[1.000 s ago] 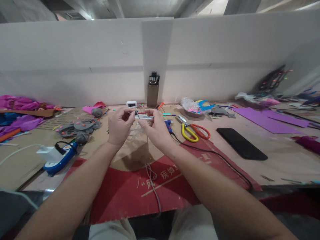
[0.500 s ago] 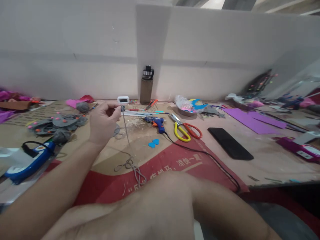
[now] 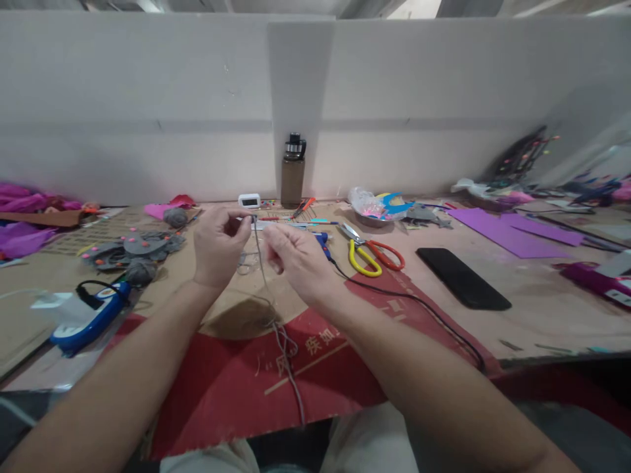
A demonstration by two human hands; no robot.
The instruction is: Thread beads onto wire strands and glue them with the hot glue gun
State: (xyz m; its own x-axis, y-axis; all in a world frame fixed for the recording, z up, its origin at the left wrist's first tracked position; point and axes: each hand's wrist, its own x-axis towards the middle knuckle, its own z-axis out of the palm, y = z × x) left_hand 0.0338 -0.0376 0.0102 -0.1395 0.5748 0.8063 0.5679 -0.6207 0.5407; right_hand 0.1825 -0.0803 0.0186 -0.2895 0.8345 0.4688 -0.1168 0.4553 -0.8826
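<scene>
My left hand [image 3: 219,246] is raised over the table with thumb and forefinger pinched on the top end of a thin grey cord [image 3: 276,328]. The cord hangs down from the pinch and trails in loops across the red and brown cardboard sheet [image 3: 231,387] toward me. My right hand [image 3: 290,256] is just right of the left, fingers curled and pinched on the cord a little below the left hand's grip. Behind the hands lie a blue glue gun [image 3: 323,242] with a black cable and yellow and orange scissors [image 3: 372,256].
A brown bottle [image 3: 292,172] stands at the white partition wall. A black phone [image 3: 463,278] lies to the right, purple sheets [image 3: 513,233] beyond it. Grey felt pieces [image 3: 140,246], a blue and white device [image 3: 83,315] and pink material [image 3: 29,210] lie at left. A small white clock [image 3: 249,200] sits at the back.
My right arm, which had swung low and close across the view, has come back up. Its hand has rejoined the left and taken the cord.
</scene>
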